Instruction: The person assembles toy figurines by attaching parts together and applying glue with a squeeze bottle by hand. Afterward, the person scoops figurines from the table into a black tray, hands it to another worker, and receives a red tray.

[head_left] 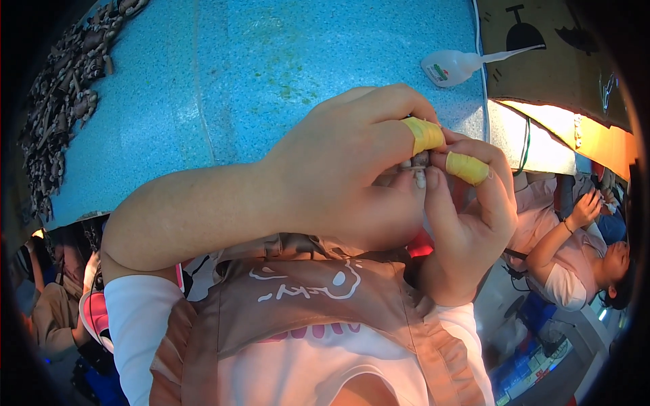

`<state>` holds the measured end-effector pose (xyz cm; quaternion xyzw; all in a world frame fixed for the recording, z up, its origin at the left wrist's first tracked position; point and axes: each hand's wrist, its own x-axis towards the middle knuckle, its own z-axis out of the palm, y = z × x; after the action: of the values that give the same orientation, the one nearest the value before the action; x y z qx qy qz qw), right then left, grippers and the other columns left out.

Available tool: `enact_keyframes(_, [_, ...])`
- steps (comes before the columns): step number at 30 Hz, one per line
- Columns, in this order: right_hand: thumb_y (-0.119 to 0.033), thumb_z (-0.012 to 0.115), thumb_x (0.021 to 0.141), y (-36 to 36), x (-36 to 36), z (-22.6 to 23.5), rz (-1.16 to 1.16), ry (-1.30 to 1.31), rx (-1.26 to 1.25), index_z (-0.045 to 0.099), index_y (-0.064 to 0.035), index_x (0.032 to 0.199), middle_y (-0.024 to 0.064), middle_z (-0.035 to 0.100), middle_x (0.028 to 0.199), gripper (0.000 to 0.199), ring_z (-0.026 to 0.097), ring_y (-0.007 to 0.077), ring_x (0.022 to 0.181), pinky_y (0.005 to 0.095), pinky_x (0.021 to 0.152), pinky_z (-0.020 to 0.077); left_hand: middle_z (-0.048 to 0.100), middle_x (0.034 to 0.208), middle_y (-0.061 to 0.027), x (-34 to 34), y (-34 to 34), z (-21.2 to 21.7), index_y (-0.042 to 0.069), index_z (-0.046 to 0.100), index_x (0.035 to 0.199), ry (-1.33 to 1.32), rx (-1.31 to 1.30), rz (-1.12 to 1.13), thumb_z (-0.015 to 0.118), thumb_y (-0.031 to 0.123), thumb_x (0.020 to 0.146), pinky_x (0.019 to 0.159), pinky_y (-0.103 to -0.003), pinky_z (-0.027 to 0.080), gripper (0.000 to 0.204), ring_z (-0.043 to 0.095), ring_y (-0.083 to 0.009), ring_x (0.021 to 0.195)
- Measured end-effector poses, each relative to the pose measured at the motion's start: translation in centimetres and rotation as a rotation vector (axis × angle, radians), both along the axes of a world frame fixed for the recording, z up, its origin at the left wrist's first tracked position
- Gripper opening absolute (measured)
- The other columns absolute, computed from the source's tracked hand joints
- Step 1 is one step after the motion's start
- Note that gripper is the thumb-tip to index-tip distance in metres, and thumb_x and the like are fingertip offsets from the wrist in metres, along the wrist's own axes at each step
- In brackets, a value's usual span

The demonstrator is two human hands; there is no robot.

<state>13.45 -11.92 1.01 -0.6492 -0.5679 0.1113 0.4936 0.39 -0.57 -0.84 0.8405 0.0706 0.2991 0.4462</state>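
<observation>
My left hand and my right hand meet at the right of the view, near the table's front edge. Between their fingertips they pinch a small brown piece with whitish bits; the fingers cover most of it, so its exact kind cannot be made out. Both hands are closed, each with yellow tape wrapped round a finger. Just beyond them a white squeeze bottle with a long thin nozzle lies on its side on the blue tabletop.
Many small brown and grey pieces are heaped along the table's left end. A cardboard sheet with black printed shapes lies at the far right. Another person sits at the right, hands raised. More people are at the lower left.
</observation>
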Motion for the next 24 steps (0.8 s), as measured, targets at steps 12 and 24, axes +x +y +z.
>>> enact_keyframes(12, [-0.014, 0.078, 0.056, -0.4, 0.2, -1.2, 0.034, -0.116, 0.014, 0.055, 0.0009, 0.110, 0.0193, 0.047, 0.118, 0.061, 0.043, 0.0341, 0.112, 0.0423, 0.091, 0.0387, 0.058, 0.097, -0.0056, 0.1, 0.3, 0.7, 0.002, 0.048, 0.119, 0.140, -1.171, -0.207, 0.056, 0.010, 0.085, 0.066, -0.021, 0.048, 0.036, 0.056, -0.0089, 0.081])
enact_keyframes(24, [-0.015, 0.079, 0.062, -0.8, 1.6, -1.9, 0.149, 0.319, 0.018, 0.049, 0.0044, 0.115, 0.0176, 0.042, 0.122, 0.064, 0.046, 0.0284, 0.112, 0.0384, 0.092, 0.0421, 0.058, 0.088, -0.0081, -0.2, -0.2, 0.7, -0.001, 0.041, 0.119, 0.111, -1.093, -0.249, 0.068, 0.012, 0.078, 0.056, -0.020, 0.045, 0.051, 0.058, -0.0077, 0.068])
